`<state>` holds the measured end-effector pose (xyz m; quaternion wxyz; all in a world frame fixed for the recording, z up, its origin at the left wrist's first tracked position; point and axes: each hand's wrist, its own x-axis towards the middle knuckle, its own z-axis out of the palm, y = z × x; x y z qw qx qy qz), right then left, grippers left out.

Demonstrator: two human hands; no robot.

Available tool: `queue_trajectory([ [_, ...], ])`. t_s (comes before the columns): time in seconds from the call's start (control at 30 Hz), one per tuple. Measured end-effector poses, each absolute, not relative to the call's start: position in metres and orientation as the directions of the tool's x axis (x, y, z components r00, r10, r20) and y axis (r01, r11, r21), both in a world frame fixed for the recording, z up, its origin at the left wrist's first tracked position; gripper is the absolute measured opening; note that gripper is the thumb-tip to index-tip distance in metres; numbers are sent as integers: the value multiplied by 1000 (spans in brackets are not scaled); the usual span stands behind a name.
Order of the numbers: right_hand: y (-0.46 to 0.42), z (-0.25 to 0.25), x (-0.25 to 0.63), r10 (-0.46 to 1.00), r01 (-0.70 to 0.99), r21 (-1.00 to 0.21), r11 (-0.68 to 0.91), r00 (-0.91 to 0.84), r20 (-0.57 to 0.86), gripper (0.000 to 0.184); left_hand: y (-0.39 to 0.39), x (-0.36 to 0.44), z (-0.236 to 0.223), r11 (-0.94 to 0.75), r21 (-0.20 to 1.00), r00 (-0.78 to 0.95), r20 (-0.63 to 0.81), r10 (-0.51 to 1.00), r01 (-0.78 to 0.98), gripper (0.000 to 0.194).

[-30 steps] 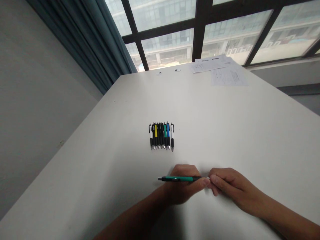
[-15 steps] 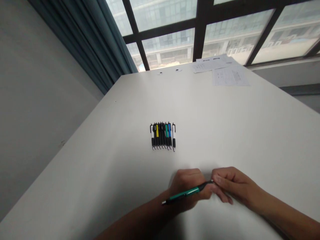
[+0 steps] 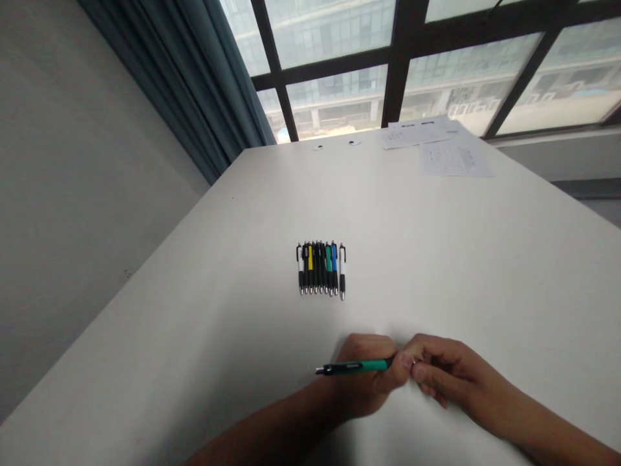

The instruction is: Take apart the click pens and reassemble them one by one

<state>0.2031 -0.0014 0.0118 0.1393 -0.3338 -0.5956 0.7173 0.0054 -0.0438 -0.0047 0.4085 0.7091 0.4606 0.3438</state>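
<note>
Near the front of the table, my left hand (image 3: 366,375) is closed around a green and black click pen (image 3: 373,366). The pen lies almost level, its silver push button pointing left and its writing end to the right. Close against it, my right hand (image 3: 449,369) pinches the pen's tip end between thumb and fingers. A small glint of metal shows there, but the fingers cover most of the tip. Beyond both hands a row of several click pens (image 3: 317,268) lies side by side, with white, black, yellow, green and blue barrels. At its right end a white pen (image 3: 343,272) sits slightly apart.
The white table (image 3: 233,259) reaches back to a window (image 3: 339,97). Sheets of paper (image 3: 456,157) lie at the far right corner, and two small round dark spots mark the back edge. A blue curtain (image 3: 194,84) hangs by the wall at left.
The green pen has turned from slanting to nearly level, and its clip side now faces up. My left thumb has moved over its grip end. The view has shifted slightly.
</note>
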Motion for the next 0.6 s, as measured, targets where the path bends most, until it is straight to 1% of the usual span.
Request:
queue_trajectory([
  [0.1, -3, 8, 201, 622, 145, -948, -284, -724, -297, 45, -42, 5, -4, -199, 908, 296, 88, 951, 368, 49],
  [0.2, -4, 3, 201, 622, 178, -938, -298, -709, -332, 53, -40, 5, -5, -177, 904, 294, 60, 954, 389, 50],
  [0.27, -4, 2, 201, 637, 169, -932, -320, -690, -344, 49, -40, 5, -5, -174, 900, 304, 48, 951, 400, 51],
  [0.33, -3, 1, 201, 660, 98, -937, -336, -685, -308, 42, -39, 4, -5, -189, 902, 324, 58, 944, 389, 52],
  [0.4, -2, 1, 201, 661, 38, -942, -334, -702, -263, 42, -39, 4, -4, -207, 903, 345, 71, 936, 376, 51],
  [0.47, -2, 1, 201, 642, 47, -945, -325, -723, -257, 42, -39, 4, -2, -209, 901, 349, 70, 935, 379, 50],
  [0.53, -2, 1, 201, 635, 86, -942, -324, -719, -284, 45, -39, 3, 0, -200, 898, 349, 56, 936, 393, 49],
  [0.6, -2, 2, 201, 657, 81, -935, -346, -690, -303, 38, -39, 3, 1, -206, 891, 361, 51, 931, 404, 49],
])
